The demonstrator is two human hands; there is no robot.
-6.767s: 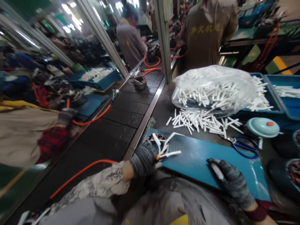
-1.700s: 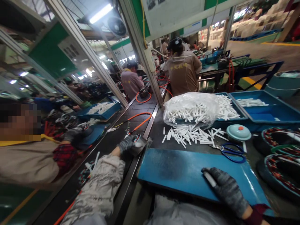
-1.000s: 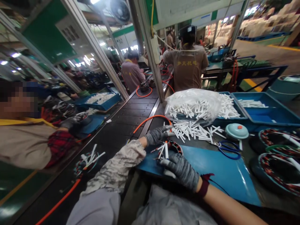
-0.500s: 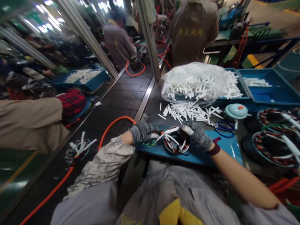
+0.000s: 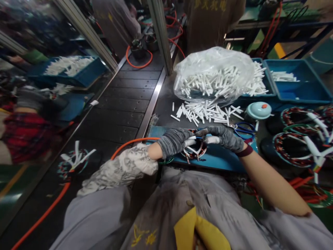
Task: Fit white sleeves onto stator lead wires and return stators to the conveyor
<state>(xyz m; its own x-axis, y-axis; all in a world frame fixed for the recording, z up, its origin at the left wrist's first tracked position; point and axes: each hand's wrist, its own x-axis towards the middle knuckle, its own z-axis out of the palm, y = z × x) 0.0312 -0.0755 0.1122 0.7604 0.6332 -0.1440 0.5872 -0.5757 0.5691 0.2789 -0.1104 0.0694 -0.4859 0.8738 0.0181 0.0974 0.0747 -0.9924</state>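
Note:
A wound stator ring (image 5: 195, 153) with coloured wires and white sleeves lies on a blue mat (image 5: 218, 161) at the bench's front. My left hand (image 5: 173, 140), in a grey glove, pinches a white sleeve on one of the ring's leads. My right hand (image 5: 223, 136), gloved too, meets it from the right and is closed on the same white sleeve just above the ring.
Loose white sleeves (image 5: 205, 111) and a plastic bag of them (image 5: 214, 76) lie behind the mat, with blue scissors (image 5: 243, 127), a teal lid (image 5: 258, 110) and blue bins (image 5: 296, 81). More stators (image 5: 293, 147) stack at right. Another stator (image 5: 74, 161) rides the black conveyor (image 5: 119, 111); co-workers stand around.
The view has tilted down. Both hands have come together over the stator ring, my right hand shifting from the ring's rim to the sleeve my left hand holds.

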